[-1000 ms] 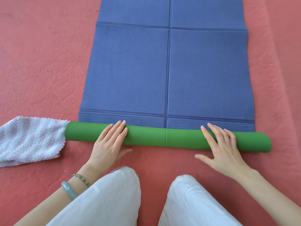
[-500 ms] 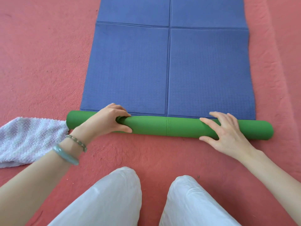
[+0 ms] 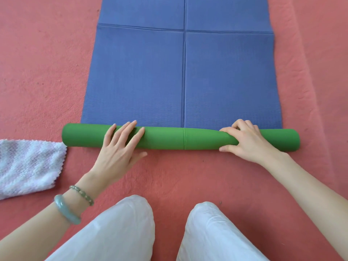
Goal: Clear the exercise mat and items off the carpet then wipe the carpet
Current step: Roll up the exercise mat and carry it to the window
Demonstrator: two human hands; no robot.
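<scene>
Since the frame half a second back, the grips have swapped: left hand point(image 3: 120, 147) was curled over the roll and is now flat, right hand point(image 3: 244, 140) was flat and is now curled around it. The mat's roll point(image 3: 169, 139), green side out, sits a bit farther up the blue mat point(image 3: 180, 76), with less of the near blue panel exposed. Left hand: fingers spread and extended, laid across the top of the roll left of its centre seam, fingertips reaching the far edge where green meets blue, thumb splayed out on the carpet point(image 3: 47, 63) side, palm low against the near face; open, pressing, not clamping. Right hand: wrapped on the roll right of the seam, fingers bent over the far side, thumb underneath on the near side, roll visibly squeezed narrower under it. Both forearms reach forward from the lower corners, wrists low. Two bracelets point(image 3: 75, 204) on the left wrist. Roll lies crosswise on the red carpet at the near end of the flat blue section, which runs out the top of view. White towel point(image 3: 28, 166) lies on the carpet at left, its corner just beside the roll's left end. Knees in white trousers point(image 3: 122, 232) at bottom.
</scene>
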